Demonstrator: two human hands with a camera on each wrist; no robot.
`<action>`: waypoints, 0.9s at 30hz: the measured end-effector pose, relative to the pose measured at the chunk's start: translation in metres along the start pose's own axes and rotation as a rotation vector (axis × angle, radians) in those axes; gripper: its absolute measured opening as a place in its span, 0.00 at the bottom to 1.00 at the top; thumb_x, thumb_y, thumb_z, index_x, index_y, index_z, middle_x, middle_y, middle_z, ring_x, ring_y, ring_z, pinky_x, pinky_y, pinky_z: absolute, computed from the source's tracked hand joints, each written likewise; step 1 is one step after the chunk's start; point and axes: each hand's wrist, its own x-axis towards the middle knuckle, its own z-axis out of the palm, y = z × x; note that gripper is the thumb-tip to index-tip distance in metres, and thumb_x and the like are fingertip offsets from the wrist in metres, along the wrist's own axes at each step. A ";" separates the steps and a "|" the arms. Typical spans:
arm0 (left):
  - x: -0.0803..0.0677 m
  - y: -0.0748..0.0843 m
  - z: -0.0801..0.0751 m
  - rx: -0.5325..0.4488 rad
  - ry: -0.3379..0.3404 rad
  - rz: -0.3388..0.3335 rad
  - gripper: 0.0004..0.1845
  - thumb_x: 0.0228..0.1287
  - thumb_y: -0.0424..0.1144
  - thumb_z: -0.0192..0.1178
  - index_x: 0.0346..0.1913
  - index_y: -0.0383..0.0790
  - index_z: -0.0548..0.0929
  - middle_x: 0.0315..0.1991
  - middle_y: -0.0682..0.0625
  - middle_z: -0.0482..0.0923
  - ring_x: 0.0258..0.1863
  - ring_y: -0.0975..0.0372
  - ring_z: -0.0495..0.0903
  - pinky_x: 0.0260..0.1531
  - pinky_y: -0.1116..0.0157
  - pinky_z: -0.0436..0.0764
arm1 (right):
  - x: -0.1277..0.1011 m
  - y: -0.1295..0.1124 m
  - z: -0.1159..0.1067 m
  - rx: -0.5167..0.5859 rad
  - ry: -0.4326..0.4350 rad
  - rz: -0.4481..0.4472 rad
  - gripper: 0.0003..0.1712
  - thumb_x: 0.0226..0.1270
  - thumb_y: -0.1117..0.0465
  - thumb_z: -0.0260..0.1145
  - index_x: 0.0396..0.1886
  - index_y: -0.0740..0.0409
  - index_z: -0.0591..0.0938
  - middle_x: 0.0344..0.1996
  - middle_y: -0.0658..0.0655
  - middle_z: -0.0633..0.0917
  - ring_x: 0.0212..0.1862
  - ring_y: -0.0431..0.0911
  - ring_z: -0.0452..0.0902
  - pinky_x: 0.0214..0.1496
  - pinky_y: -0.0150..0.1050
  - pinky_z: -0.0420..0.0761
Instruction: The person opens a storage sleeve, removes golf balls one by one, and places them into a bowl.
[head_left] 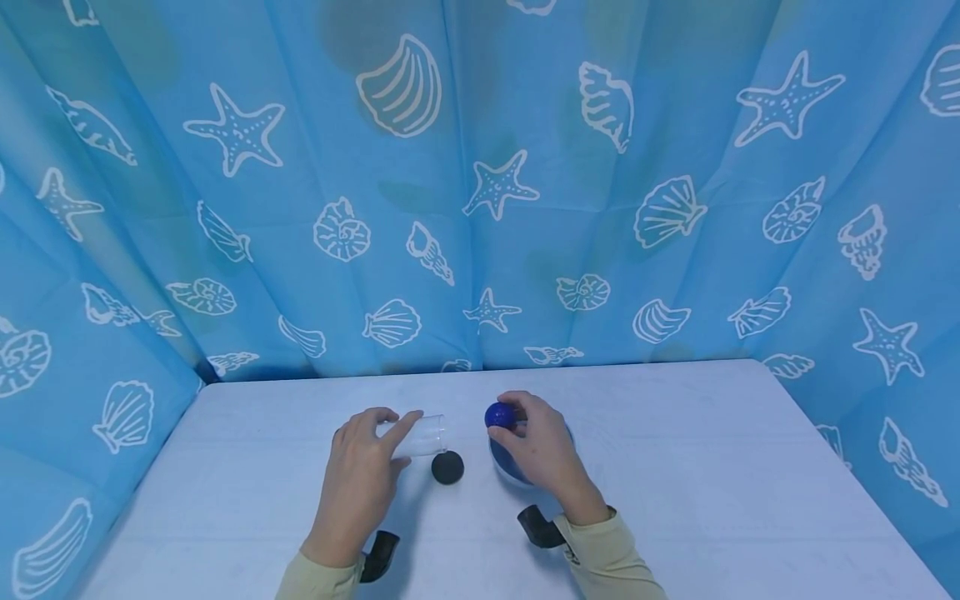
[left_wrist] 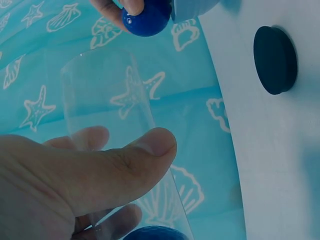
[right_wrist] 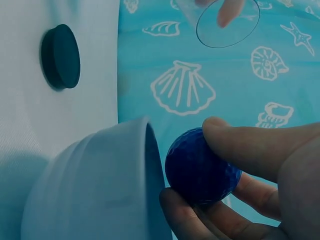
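Note:
My left hand [head_left: 358, 471] grips a clear cylindrical container [head_left: 430, 435], its open mouth tilted toward the right. Inside its lower end lies a blue dimpled ball [left_wrist: 156, 234], seen in the left wrist view. Between the thumb and fingers of my right hand [head_left: 547, 446] is a blue golf ball [right_wrist: 197, 167]. That hand is over a bowl [right_wrist: 95, 185], with the ball close to the rim; the hand covers part of the bowl in the head view. A round black lid [head_left: 447, 467] lies on the table between the hands.
A white cloth covers the table [head_left: 675, 467]. Behind it and at both sides hangs a blue curtain [head_left: 480, 250] printed with shells and starfish. Black wrist camera mounts [head_left: 538, 527] stick out from both sleeves, low over the table.

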 end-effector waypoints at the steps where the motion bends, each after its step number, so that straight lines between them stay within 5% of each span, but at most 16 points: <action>1: 0.000 0.000 0.000 -0.001 0.001 0.001 0.36 0.42 0.28 0.81 0.59 0.48 0.84 0.51 0.41 0.80 0.52 0.46 0.78 0.60 0.44 0.75 | 0.000 0.000 0.000 -0.010 0.001 0.001 0.26 0.67 0.59 0.72 0.63 0.57 0.77 0.60 0.62 0.79 0.58 0.56 0.80 0.58 0.51 0.81; 27: 0.001 0.001 -0.001 -0.010 -0.018 -0.005 0.36 0.42 0.28 0.81 0.60 0.49 0.84 0.51 0.41 0.79 0.52 0.47 0.78 0.60 0.45 0.75 | 0.000 0.005 -0.005 -0.162 -0.016 -0.002 0.26 0.66 0.60 0.73 0.62 0.58 0.77 0.62 0.63 0.78 0.65 0.58 0.73 0.64 0.56 0.76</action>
